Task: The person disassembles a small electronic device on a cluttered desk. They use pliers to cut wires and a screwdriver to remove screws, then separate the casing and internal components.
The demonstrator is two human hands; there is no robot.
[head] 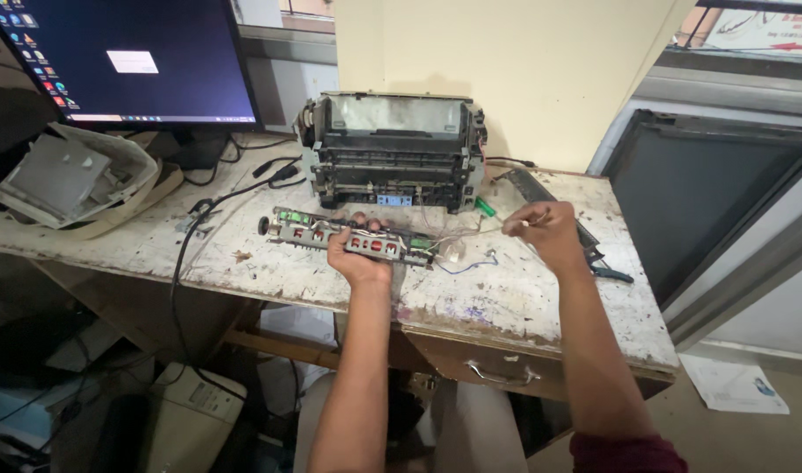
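My left hand (355, 256) grips a long narrow circuit board assembly (306, 230) with green boards and red parts, lying on the worn white table (506, 302). My right hand (545, 231) is pinched on thin wires (467, 233) that run from the board's right end, with a screwdriver's green handle (485, 208) just beside them. Behind the board stands a stripped printer chassis (392, 151), its cover off and inner frame exposed.
A monitor (130, 57) stands at the back left above loose grey printer covers (68, 175). Black cables (191, 236) trail over the table's left side. A dark panel (690, 193) leans at the right. A drawer handle (503, 377) sits under the table edge; paper (734, 385) lies on the floor.
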